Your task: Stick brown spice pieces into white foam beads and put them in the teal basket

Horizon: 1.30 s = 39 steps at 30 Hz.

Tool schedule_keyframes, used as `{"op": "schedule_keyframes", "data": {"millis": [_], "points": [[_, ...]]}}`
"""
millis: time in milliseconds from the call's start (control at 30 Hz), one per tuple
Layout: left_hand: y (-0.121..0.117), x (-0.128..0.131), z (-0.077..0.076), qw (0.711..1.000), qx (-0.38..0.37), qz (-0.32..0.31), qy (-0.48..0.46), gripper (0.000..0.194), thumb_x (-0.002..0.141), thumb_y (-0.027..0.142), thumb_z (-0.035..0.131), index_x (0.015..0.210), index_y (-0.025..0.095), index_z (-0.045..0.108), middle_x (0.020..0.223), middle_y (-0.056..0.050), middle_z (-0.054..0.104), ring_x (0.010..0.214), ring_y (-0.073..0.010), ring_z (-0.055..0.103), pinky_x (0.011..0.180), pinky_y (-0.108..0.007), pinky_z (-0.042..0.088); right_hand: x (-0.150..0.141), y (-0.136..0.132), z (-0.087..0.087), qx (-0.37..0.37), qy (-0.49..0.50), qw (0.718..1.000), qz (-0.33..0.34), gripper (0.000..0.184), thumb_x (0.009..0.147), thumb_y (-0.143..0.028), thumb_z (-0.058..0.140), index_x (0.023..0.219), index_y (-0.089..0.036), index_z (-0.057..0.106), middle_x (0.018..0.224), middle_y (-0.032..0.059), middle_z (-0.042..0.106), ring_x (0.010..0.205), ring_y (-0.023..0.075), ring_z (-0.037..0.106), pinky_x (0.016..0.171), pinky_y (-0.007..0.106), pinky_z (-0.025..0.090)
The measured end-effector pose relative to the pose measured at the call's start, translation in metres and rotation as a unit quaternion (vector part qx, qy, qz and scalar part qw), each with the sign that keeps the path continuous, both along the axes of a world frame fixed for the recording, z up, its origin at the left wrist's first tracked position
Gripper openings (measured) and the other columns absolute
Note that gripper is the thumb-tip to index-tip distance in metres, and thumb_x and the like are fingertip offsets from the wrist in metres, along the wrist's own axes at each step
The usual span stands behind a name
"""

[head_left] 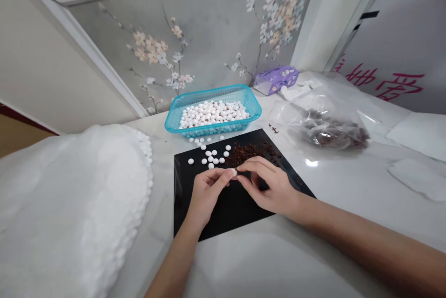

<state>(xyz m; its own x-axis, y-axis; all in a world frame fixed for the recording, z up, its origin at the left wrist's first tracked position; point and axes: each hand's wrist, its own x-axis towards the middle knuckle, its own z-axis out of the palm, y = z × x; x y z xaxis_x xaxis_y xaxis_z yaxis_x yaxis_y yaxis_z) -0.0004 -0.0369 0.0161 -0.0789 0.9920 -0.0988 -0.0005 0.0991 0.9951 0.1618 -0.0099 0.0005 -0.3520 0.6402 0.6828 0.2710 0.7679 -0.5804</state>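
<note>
Bead [234, 172]: sat between the two hands, over the mat [226, 221].
Left hand [205, 192]: thumb and finger pinched the bead.
Right hand [273, 189]: fingertips met the bead's other side, nearly together; I couldn't tell whether they gripped anything.
Brown bits [245, 153]: lay just beyond the right hand, toward the mat's far right corner.

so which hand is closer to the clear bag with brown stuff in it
Right. The right hand is left of the clear bag and nearer the camera, apart from it; the left hand is farther left.
</note>
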Motion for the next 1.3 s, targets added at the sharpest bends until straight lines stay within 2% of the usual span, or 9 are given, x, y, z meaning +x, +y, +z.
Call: {"op": "schedule_keyframes", "data": {"millis": [67, 267, 367, 500, 833, 967, 1100, 1233, 1300], "points": [[0.0002, 0.0004, -0.0005, 1.0, -0.001, 0.005, -0.003, 0.018, 0.071, 0.034, 0.069, 0.069, 0.017, 0.071, 0.065, -0.001, 0.067, 0.062, -0.0098, 0.054, 0.063, -0.021, 0.043, -0.0018, -0.0009, -0.0017, -0.008, 0.016, 1.0, -0.005, 0.018, 0.081, -0.016, 0.058, 0.097, -0.02, 0.054, 0.09, 0.0033, 0.059, 0.046, 0.0032, 0.047, 0.043, 0.018, 0.045], [-0.0009, 0.0011, 0.0006, 1.0, 0.0, -0.005, 0.013, 0.019, 0.07, 0.035, 0.069, 0.066, 0.017, 0.071, 0.066, -0.001, 0.067, 0.064, -0.011, 0.055, 0.065, -0.021, 0.043, -0.0044, 0.0003, -0.0025, 0.011, 0.021, 0.999, -0.035, 0.014, 0.081, -0.018, 0.06, 0.093, -0.021, 0.055, 0.086, 0.0021, 0.06, 0.046, 0.0041, 0.046, 0.042, 0.018, 0.043], [-0.0011, 0.0007, 0.0004, 1.0, 0.004, -0.009, 0.018, 0.017, 0.071, 0.033, 0.069, 0.069, 0.017, 0.072, 0.069, -0.002, 0.069, 0.067, -0.0121, 0.058, 0.066, -0.022, 0.045, -0.004, 0.0022, -0.0031, 0.008, 0.026, 1.0, -0.016, 0.011, 0.082, -0.017, 0.058, 0.091, -0.02, 0.055, 0.083, 0.0015, 0.058, 0.046, 0.0043, 0.045, 0.043, 0.018, 0.042], [-0.0012, 0.0005, 0.0003, 1.0, 0.003, -0.018, 0.025, 0.016, 0.071, 0.033, 0.069, 0.071, 0.017, 0.073, 0.073, -0.003, 0.071, 0.07, -0.0142, 0.061, 0.069, -0.024, 0.047, -0.0022, 0.004, -0.0029, -0.006, 0.019, 1.0, 0.016, 0.002, 0.083, -0.018, 0.056, 0.082, -0.02, 0.053, 0.068, -0.0019, 0.05, 0.05, 0.0066, 0.045, 0.043, 0.019, 0.038], [-0.0008, -0.0022, 0.0009, 0.999, -0.008, -0.041, 0.024, 0.015, 0.071, 0.031, 0.069, 0.076, 0.018, 0.073, 0.08, -0.005, 0.072, 0.077, -0.0164, 0.062, 0.074, -0.025, 0.047, -0.0032, 0.0032, -0.0026, -0.044, -0.002, 0.998, 0.048, 0.011, 0.084, -0.017, 0.052, 0.073, -0.019, 0.05, 0.064, -0.0029, 0.043, 0.051, 0.0069, 0.042, 0.042, 0.018, 0.034], [0.0007, -0.001, 0.0009, 0.999, 0.0, -0.019, 0.026, 0.017, 0.072, 0.033, 0.068, 0.076, 0.017, 0.073, 0.072, -0.003, 0.069, 0.069, -0.0133, 0.058, 0.066, -0.023, 0.045, -0.0059, 0.0038, -0.0017, -0.096, 0.027, 0.995, 0.013, 0.007, 0.081, -0.02, 0.057, 0.082, -0.02, 0.05, 0.072, -0.0028, 0.048, 0.046, 0.0045, 0.042, 0.042, 0.018, 0.037], [0.0007, -0.0008, 0.0019, 1.0, -0.007, -0.013, 0.025, 0.021, 0.073, 0.036, 0.066, 0.075, 0.017, 0.072, 0.069, -0.002, 0.066, 0.066, -0.0118, 0.053, 0.062, -0.021, 0.042, -0.0062, 0.0042, -0.0017, -0.143, 0.027, 0.989, -0.02, 0.021, 0.077, -0.025, 0.063, 0.092, -0.021, 0.049, 0.076, -0.0034, 0.05, 0.04, 0.0024, 0.041, 0.04, 0.018, 0.039], [0.0006, 0.0005, 0.0006, 0.999, -0.006, -0.022, 0.035, 0.023, 0.074, 0.038, 0.064, 0.073, 0.016, 0.071, 0.068, -0.002, 0.065, 0.066, -0.0121, 0.053, 0.063, -0.021, 0.041, -0.0061, 0.0022, -0.0032, -0.097, 0.008, 0.995, -0.019, 0.013, 0.079, -0.022, 0.06, 0.09, -0.02, 0.052, 0.078, -0.0019, 0.053, 0.042, 0.0035, 0.042, 0.042, 0.019, 0.041], [0.0001, 0.0021, -0.0009, 0.999, 0.01, -0.006, 0.03, 0.027, 0.077, 0.04, 0.06, 0.072, 0.015, 0.07, 0.067, -0.003, 0.065, 0.065, -0.0129, 0.054, 0.064, -0.023, 0.043, -0.0063, 0.0034, -0.001, -0.06, -0.009, 0.998, -0.013, 0.009, 0.081, -0.021, 0.058, 0.09, -0.02, 0.055, 0.081, 0.0, 0.056, 0.044, 0.0044, 0.043, 0.046, 0.02, 0.043]]}}
